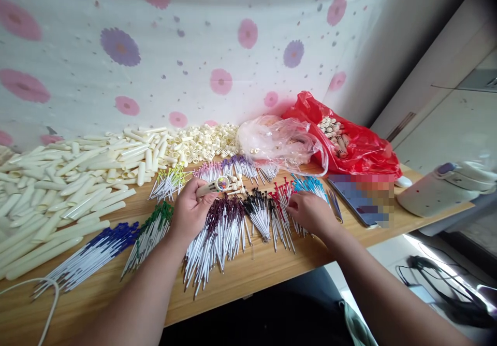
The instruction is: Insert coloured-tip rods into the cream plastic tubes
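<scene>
My left hand (192,208) is closed around a cream pen barrel (209,187). Its round open end faces right and shows several small coloured tips inside. Over the red-tipped pen refills (282,193), my right hand (309,212) has its fingers curled together; whatever they pinch is hidden. Just behind that hand lie blue-tipped refills (312,184). Between my hands are black-tipped refills (258,208) and a large fan of maroon-tipped refills (219,227). Green-tipped refills (153,229) lie left of my left wrist, with dark-blue-tipped refills (97,250) farther left.
Cream pen tubes (81,175) are heaped at left, and short slotted parts (205,143) behind. A clear plastic bag (272,139) and a red bag (365,146) with pen parts stand at the back. A phone (355,196) and a white bottle (435,193) are at right.
</scene>
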